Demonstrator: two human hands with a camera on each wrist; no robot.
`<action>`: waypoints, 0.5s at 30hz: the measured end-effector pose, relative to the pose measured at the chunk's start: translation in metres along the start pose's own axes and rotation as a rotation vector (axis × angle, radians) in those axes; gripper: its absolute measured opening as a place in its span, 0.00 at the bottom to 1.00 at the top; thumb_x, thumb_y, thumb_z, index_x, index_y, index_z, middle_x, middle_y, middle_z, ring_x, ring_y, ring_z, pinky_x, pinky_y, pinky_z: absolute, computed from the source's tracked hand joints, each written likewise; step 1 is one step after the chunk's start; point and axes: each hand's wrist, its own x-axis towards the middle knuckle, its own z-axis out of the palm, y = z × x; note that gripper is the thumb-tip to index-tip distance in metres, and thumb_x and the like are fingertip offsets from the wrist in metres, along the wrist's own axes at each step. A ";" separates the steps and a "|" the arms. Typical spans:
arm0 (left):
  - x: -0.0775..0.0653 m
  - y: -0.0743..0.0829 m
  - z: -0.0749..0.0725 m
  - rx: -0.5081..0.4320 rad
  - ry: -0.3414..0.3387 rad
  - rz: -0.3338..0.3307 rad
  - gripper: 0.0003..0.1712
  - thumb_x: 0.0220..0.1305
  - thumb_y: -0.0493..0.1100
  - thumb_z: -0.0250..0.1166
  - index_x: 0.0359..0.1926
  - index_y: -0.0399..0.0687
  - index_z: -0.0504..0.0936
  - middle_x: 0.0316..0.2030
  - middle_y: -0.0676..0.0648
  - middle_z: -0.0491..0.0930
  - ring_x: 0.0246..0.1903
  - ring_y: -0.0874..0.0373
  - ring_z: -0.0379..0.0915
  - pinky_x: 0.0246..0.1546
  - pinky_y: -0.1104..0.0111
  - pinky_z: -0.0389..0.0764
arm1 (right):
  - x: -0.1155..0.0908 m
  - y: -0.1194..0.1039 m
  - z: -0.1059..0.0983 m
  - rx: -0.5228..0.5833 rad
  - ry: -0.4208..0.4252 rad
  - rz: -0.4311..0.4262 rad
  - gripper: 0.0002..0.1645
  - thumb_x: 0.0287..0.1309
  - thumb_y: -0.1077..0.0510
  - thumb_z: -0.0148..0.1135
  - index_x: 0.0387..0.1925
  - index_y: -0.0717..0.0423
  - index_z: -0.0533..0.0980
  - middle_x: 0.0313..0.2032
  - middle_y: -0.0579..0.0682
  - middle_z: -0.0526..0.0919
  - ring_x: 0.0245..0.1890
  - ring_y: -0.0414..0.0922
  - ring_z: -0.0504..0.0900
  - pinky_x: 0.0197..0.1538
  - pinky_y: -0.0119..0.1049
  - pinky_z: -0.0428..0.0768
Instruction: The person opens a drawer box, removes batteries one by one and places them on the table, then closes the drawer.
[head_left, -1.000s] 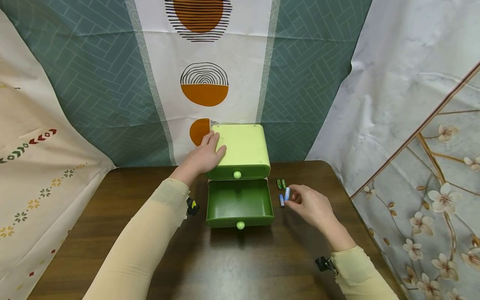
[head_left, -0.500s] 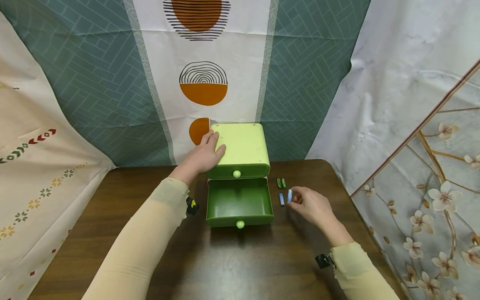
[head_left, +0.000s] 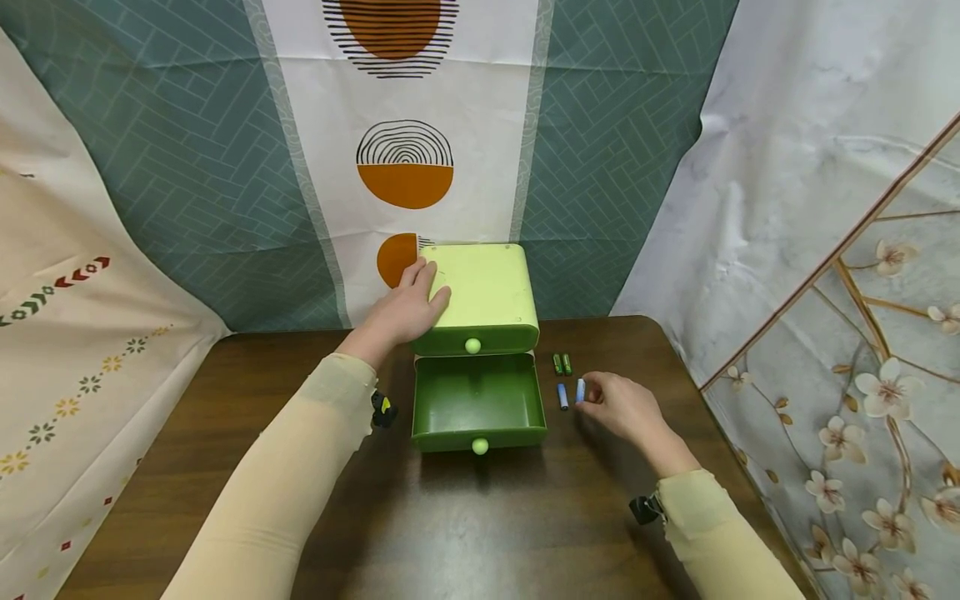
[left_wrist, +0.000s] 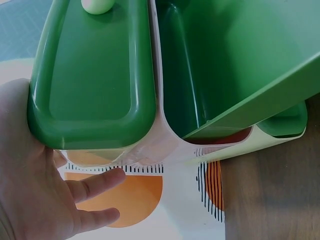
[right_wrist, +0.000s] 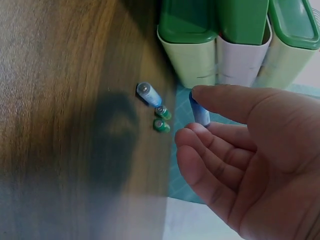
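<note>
My right hand [head_left: 621,406] pinches a blue battery [head_left: 581,390] by its ends between thumb and finger, to the right of the drawers. Just left of it, a second blue battery [head_left: 562,397] lies on the table, apart from the held one. Two small green batteries [right_wrist: 161,125] lie side by side behind them. My left hand [head_left: 405,310] rests with spread fingers on the top left edge of a light green drawer unit [head_left: 487,283]. In the left wrist view its fingers [left_wrist: 95,184] look straight. The unit's middle drawer [head_left: 480,444] is pulled out, and no object shows in it.
The drawer unit stands near the back of the brown wooden table [head_left: 472,533]. Its top drawer [head_left: 510,340] is pushed in. Patterned cloths [head_left: 622,167] hang behind and at both sides. A black camera is strapped at each wrist.
My right hand has shifted slightly right with its blue battery, widening the gap to the other blue one. My left hand stays on the unit.
</note>
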 end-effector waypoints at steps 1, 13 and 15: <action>0.001 0.000 0.000 0.001 0.000 -0.001 0.47 0.87 0.70 0.38 0.92 0.55 0.37 0.90 0.48 0.31 0.80 0.32 0.59 0.78 0.38 0.60 | 0.001 0.001 0.000 -0.003 -0.010 0.004 0.25 0.67 0.50 0.79 0.59 0.58 0.85 0.35 0.41 0.85 0.34 0.42 0.82 0.38 0.51 0.82; 0.000 0.000 0.000 0.000 0.003 0.000 0.47 0.87 0.70 0.39 0.92 0.55 0.38 0.90 0.49 0.31 0.80 0.34 0.60 0.78 0.39 0.60 | 0.012 0.010 0.006 -0.046 -0.090 0.014 0.27 0.66 0.52 0.79 0.61 0.59 0.84 0.36 0.43 0.85 0.34 0.43 0.82 0.39 0.50 0.82; 0.001 0.000 0.000 0.001 0.003 -0.001 0.47 0.87 0.70 0.39 0.92 0.55 0.38 0.90 0.49 0.31 0.80 0.34 0.60 0.78 0.39 0.60 | 0.014 0.010 0.006 -0.054 -0.098 0.010 0.27 0.66 0.52 0.79 0.61 0.60 0.84 0.35 0.43 0.85 0.34 0.43 0.82 0.39 0.50 0.82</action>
